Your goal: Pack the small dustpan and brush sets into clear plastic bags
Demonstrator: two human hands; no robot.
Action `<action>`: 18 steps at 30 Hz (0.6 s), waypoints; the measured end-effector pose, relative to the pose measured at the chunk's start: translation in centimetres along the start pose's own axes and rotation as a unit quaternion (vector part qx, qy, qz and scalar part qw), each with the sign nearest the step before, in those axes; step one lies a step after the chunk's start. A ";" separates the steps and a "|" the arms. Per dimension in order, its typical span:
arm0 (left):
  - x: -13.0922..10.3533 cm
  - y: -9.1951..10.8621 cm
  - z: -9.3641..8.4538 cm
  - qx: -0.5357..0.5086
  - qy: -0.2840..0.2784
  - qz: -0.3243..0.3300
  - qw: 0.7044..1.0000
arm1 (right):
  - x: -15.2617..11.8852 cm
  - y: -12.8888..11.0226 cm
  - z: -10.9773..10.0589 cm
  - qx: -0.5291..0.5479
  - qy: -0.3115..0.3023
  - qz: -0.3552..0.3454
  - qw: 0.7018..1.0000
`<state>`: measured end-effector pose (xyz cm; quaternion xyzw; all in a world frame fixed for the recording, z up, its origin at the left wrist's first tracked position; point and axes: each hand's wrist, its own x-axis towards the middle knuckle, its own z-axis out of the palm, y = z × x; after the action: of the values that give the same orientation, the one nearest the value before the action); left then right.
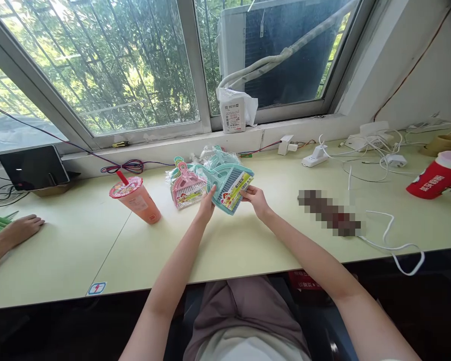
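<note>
Both hands hold the teal dustpan set [231,188] above the table [180,245], left fingers [212,192] gripping one edge, right fingers [249,193] apparently pinching the other. The pink set [188,188] lies just beside it.

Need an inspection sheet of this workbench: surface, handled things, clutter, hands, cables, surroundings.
Surface: pale yellow-green tabletop, seam at left.
Handled things: teal plastic dustpan-and-brush set, labelled; pink dustpan-and-brush set in clear wrap beside it.
Clutter: orange-pink drink cup with red straw; red paper cup; black-screened tablet; pixelated item, identity unclear.
Hands: left hand and right hand grip opposite sides of the teal set.
Cables: red-and-blue wire coil at back; white cable loops over front edge.
Surroundings: barred window ahead; another person's hand at left.
Liquid spills: nothing seen.
</note>
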<state>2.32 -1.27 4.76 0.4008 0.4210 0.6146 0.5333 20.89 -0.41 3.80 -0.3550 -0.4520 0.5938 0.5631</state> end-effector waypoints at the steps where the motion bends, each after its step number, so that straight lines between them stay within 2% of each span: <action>1: -0.1 -0.5 0.3 -0.020 -0.002 -0.021 1.000 | -0.1 0.0 0.1 0.001 0.012 -0.001 1.000; 4: -0.6 -1.7 1.2 -0.042 -0.036 -0.034 0.998 | -0.3 0.1 0.2 0.017 0.059 0.002 0.998; 8: -1.0 -2.2 1.5 -0.033 -0.079 -0.033 0.996 | -0.3 0.3 0.1 0.022 0.083 0.002 0.996; 13: -1.0 -2.0 1.5 -0.015 -0.073 0.002 0.997 | -0.2 0.2 0.3 -0.016 0.100 -0.035 0.994; 18: -1.4 -2.1 1.7 0.033 -0.079 -0.002 0.996 | -0.3 0.1 0.4 -0.051 0.115 -0.041 0.991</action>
<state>4.76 -2.34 3.28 0.4647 0.3981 0.5658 0.5526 20.50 -0.74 3.87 -0.4302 -0.4284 0.5015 0.6164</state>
